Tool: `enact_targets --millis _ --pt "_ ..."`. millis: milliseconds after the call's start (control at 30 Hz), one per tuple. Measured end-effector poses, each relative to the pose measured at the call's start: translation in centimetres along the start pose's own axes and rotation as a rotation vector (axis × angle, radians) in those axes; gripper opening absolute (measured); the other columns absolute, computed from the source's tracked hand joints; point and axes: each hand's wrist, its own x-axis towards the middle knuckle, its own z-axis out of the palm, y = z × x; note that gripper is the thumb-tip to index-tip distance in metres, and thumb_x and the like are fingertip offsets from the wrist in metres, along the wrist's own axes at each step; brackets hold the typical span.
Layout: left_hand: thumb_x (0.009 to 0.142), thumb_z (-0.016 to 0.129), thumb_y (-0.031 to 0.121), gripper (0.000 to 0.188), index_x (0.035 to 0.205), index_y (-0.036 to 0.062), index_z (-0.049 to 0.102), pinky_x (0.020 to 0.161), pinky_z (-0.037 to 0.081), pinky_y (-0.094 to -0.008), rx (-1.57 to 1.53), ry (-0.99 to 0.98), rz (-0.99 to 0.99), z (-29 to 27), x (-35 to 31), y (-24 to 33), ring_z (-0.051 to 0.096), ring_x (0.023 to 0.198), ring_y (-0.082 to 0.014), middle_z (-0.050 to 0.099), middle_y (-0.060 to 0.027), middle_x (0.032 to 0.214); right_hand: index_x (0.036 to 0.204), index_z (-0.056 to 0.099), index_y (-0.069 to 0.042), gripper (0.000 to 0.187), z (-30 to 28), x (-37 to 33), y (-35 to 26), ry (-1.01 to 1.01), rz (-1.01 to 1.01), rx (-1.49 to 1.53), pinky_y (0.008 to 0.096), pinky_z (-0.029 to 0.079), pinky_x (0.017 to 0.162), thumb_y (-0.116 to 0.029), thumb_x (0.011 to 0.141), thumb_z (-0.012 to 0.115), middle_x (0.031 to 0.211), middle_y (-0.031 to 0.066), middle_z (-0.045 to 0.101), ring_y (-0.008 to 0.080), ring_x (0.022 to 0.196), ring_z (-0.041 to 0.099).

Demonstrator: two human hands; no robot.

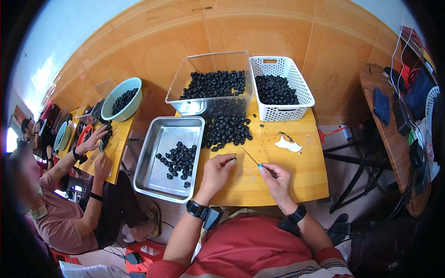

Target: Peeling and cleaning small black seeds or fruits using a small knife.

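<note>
Between the thumb and fingers of my left hand [217,175] is a small black ring-like part [233,159]. My right hand [277,181] pinches a thin stick-like tool [250,157], light blue where the fingers grip it, its tip pointing toward the left hand. Just beyond both hands lies a heap of black rubber-looking parts [225,131] on the yellow wooden table [296,178]. To the left, a metal tray [157,134] holds a loose group of the same parts.
A clear plastic bin [178,88] and a white perforated basket [303,88], both with black parts, stand at the back. White crumpled paper [288,144] lies on the right. Another person [69,204] works at a table to the left, beside a green bowl [118,85].
</note>
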Motion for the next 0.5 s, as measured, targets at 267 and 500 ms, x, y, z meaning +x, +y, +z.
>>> enact_targets --millis 267,500 --pt "0.099 0.063 0.005 0.02 0.118 -0.0001 0.062 0.087 0.06 -0.0298 -0.843 -0.156 -0.353 -0.1 -0.9 -0.9 0.07 0.092 -0.0174 0.068 -0.0058 0.103 0.109 0.073 0.004 0.024 0.2 -0.1 -0.1 -0.005 -0.014 -0.022 0.0197 0.049 0.069 -0.014 0.093 0.075 0.089 -0.0005 0.07 0.0033 0.077 0.059" --pt "0.098 0.061 0.0 0.019 0.117 0.0 0.059 0.093 0.06 -0.0336 -1.149 -0.124 -0.502 -0.2 -1.3 -0.2 0.07 0.098 -0.0222 0.066 -0.009 0.105 0.107 0.073 0.004 0.028 0.6 -0.2 -0.3 0.005 -0.033 -0.003 0.0207 0.046 0.063 -0.02 0.093 0.075 0.083 -0.0006 0.069 0.0034 0.071 0.055"
